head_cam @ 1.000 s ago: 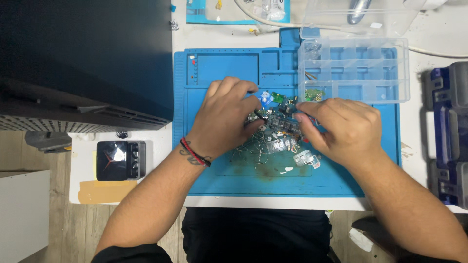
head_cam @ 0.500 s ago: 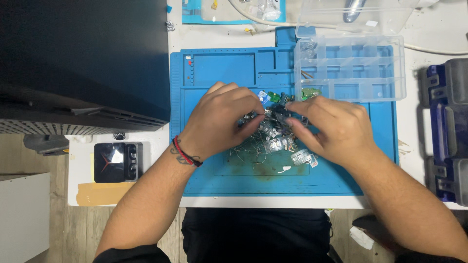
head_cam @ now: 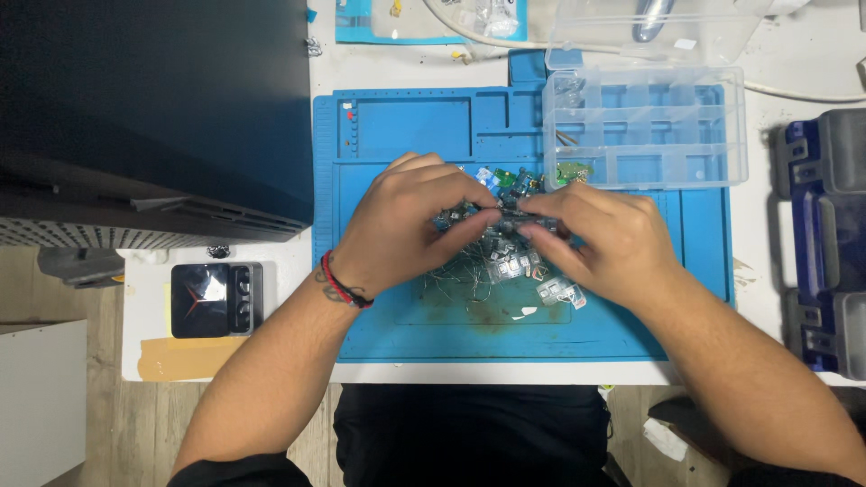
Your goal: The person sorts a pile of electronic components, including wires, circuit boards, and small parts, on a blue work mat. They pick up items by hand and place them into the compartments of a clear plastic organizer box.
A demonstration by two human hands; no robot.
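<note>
Both your hands have drawn closer since earlier: left hand (head_cam: 406, 225) and right hand (head_cam: 600, 243) pinch one small part (head_cam: 502, 215) above the parts pile (head_cam: 505, 261), mid-mat (head_cam: 397, 334). Sorting step; next needs a clean separation.

Two hands (head_cam: 505, 234); one blue mat (head_cam: 397, 334); one clear organizer box (head_cam: 645, 126); small parts (head_cam: 505, 266) perhaps dozens.

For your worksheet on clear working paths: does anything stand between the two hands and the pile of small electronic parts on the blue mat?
Nothing visible does. The left hand and the right hand are already on the pile of small electronic parts in the middle of the blue mat, fingertips meeting over it. The clear compartment box sits behind, off to the side.
</note>
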